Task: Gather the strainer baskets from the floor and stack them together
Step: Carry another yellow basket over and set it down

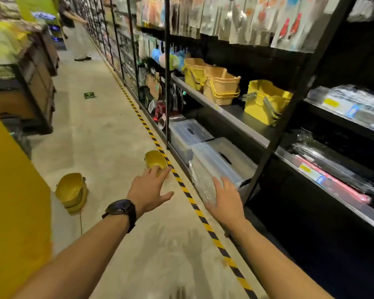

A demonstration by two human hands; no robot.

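Here we have both arms stretched out over the floor [108, 130] of a shop aisle. Our left hand [148, 187], a dark watch [121, 209] on its wrist, is spread wide with straight fingers and grips nothing. Its fingertips overlap the near edge of a single yellow strainer basket [154, 158] at twelve o'clock from it, though we cannot tell whether they touch. That basket sits on the floor just beside the yellow-and-black striped tape [212, 234]. A stack of strainer baskets [71, 190] lies on the floor at nine o'clock from the left hand, well apart. Our right hand [225, 198] is flat, fingers straight, holding nothing, in front of clear storage boxes [216, 156] on the lowest shelf.
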